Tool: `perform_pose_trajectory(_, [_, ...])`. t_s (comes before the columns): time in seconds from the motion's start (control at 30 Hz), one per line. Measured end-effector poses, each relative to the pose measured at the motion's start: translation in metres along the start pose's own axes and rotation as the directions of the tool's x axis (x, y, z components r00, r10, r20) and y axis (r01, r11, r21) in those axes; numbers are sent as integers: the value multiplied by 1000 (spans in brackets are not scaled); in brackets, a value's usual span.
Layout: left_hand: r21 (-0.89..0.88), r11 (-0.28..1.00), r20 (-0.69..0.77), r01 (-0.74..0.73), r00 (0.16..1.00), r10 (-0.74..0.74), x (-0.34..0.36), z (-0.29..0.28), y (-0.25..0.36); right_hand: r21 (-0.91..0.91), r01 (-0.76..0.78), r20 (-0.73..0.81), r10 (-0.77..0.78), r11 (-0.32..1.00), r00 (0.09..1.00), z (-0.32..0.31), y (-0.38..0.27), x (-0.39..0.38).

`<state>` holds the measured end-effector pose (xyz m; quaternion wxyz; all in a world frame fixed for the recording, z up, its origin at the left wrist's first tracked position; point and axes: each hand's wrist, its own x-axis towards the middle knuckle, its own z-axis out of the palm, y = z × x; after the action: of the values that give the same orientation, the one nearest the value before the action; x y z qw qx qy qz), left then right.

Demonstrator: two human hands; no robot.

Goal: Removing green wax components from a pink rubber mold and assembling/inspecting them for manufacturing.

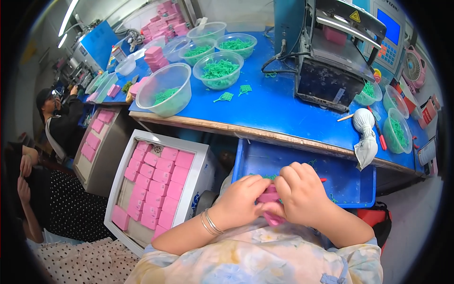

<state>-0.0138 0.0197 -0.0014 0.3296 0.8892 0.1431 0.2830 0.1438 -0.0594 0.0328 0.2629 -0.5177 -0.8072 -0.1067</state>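
Note:
My left hand (240,201) and my right hand (295,191) are closed around a pink soft-looking block (270,193) over a blue tray (307,156) at the lower middle. Fingers of both hands press on it and partly hide it. The tray holds green scraps and a red tool, partly covered by my hands. To the left, a white-framed tray (116,189) holds several rows of pink blocks (164,176).
A blue bench (269,104) carries bowls of green pieces (220,68), pink stacks (156,57), a press machine (333,71) and a wrapped bundle (364,137). At left are a co-worker (61,118) and another person's hands (24,180).

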Motion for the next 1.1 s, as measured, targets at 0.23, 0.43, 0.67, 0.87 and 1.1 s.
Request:
perform_pose_trajectory(0.23, [-269,955,208,122,976,-66,2,-4,8,530,-293,131,265,796,955,21,22,1])
perform_pose_trajectory(0.43, [-728,491,278,478,861,-426,7,6,7,902,-430,362,469,42,806,19,26,-5])
perform_pose_trajectory(0.67, [-5,998,-337,-61,940,56,38,-29,-30,916,-373,183,673,148,716,25,30,-14])
perform_pose_trajectory(0.87, [592,700,-456,401,882,-120,95,-82,-103,928,-328,11,865,178,501,10,78,6])
perform_pose_trajectory(1.1, [510,785,-345,352,920,-188,94,-82,-103,821,-551,193,833,153,518,2,112,15])
